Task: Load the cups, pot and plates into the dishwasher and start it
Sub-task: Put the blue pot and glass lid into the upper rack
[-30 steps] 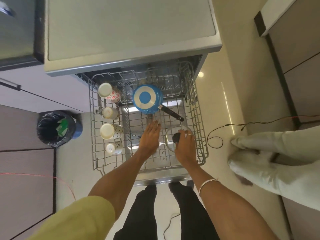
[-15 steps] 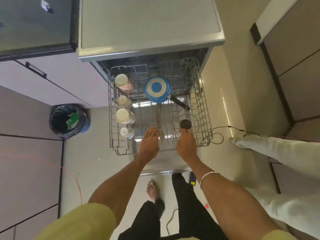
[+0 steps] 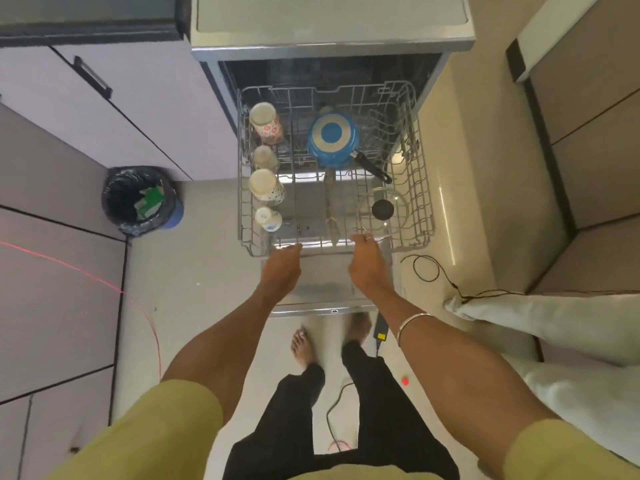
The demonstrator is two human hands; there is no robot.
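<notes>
The dishwasher (image 3: pixel 332 36) stands open with its rack (image 3: pixel 420 202) pulled out over the door for loading. The blue pot (image 3: pixel 332 138) sits upside down at the back and four cups (image 3: pixel 266 188) line the left side, likely to drain. Both hands, left (image 3: pixel 281 268) and right (image 3: pixel 367 263), rest fingers at the rack's front rail; whether either grip has closed round the wire I cannot tell.

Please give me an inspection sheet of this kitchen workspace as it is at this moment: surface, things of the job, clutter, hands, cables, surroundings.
Surface: wire rack pulled out over the open dishwasher door.
Job's things: four cups upside down along the rack's left side; blue pot upside down at the back; glass lid on the right; no plates seen.
Clutter: nothing seen in the rack.
Hands: left hand and right hand at the rack's front edge, holding nothing.
Cables: black cable on the floor, right.
Surroundings: trash bin left; another person's leg right.
</notes>
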